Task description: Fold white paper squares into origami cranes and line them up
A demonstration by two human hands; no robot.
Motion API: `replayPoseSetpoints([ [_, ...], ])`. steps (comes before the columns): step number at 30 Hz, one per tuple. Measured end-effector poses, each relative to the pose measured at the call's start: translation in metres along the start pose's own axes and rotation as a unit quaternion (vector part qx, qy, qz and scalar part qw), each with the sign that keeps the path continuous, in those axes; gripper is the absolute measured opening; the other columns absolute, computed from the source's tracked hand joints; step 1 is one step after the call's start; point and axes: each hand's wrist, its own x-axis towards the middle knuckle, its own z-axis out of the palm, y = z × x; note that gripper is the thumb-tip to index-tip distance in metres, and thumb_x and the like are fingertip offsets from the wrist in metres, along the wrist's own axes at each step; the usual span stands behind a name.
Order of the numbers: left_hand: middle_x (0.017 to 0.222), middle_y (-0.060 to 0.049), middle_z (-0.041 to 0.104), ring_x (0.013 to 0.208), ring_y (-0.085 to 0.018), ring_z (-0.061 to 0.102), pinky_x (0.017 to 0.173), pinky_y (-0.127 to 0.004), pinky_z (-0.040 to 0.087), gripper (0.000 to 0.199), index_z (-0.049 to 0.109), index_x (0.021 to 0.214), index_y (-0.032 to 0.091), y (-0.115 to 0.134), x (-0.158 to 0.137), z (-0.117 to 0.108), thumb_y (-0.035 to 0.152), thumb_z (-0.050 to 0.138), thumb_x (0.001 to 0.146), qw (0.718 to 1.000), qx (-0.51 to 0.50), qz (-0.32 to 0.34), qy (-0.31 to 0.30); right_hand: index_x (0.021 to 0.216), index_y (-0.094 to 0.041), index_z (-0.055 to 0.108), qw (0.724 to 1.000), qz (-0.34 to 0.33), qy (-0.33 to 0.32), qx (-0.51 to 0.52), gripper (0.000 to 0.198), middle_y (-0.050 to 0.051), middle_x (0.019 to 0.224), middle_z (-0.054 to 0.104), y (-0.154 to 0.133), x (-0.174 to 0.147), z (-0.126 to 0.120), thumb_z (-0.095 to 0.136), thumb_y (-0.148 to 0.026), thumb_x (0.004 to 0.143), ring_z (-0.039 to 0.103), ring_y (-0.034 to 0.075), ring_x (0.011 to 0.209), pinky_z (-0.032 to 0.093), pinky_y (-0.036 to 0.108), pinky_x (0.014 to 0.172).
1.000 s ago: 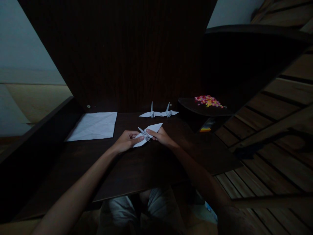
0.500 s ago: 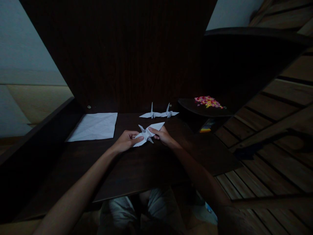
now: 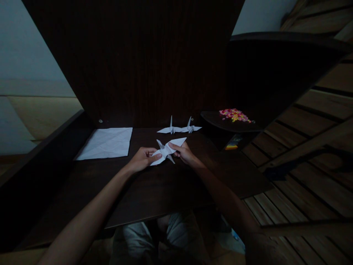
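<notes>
Origami crane (image 3: 165, 151), over the dark desktop (image 3: 154, 195) nearer its back edge than its front, is pinched at opposite ends by the left hand (image 3: 143, 159) and right hand (image 3: 186, 152), fingers closed, thumbs on top; a light, even pull should spare the creases. Two paper cranes (image 3: 190, 129) stand along that edge, with wooden slats (image 3: 309, 184) beyond the right edge.

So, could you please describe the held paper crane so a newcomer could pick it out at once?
Find the dark desk, then the two white cranes sitting near its back panel. In front of them, the left hand and right hand hold a white paper crane. Unlike that pair and the flat sheet, it alone is held.
</notes>
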Motion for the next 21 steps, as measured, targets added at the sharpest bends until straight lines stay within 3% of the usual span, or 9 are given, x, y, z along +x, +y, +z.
replayPoseSetpoints([
  [15,0.068,-0.003,0.065,0.058,-0.011,0.052,0.05,-0.021,0.035,0.035,0.069,0.078,0.012,-0.0052,0.0013,-0.0025,0.045,0.073,0.067,1.0,-0.002,-0.002,0.007,0.065,-0.014,0.056,0.999,-0.008,0.03,0.04,0.027,-0.005,0.053,0.05,0.0019,0.0014,-0.0003,0.073,-0.036,0.063,0.033,0.002,0.036,0.016,0.018,0.032],
  [21,0.068,-0.003,0.065,0.058,-0.012,0.053,0.05,-0.021,0.035,0.039,0.069,0.079,0.012,-0.006,0.0011,-0.0015,0.048,0.073,0.066,1.0,-0.007,-0.022,0.001,0.069,-0.014,0.059,0.999,0.019,0.03,0.034,0.029,-0.003,0.057,0.054,0.0022,0.0012,0.0008,0.074,-0.036,0.061,0.04,0.004,0.04,0.022,0.017,0.032],
])
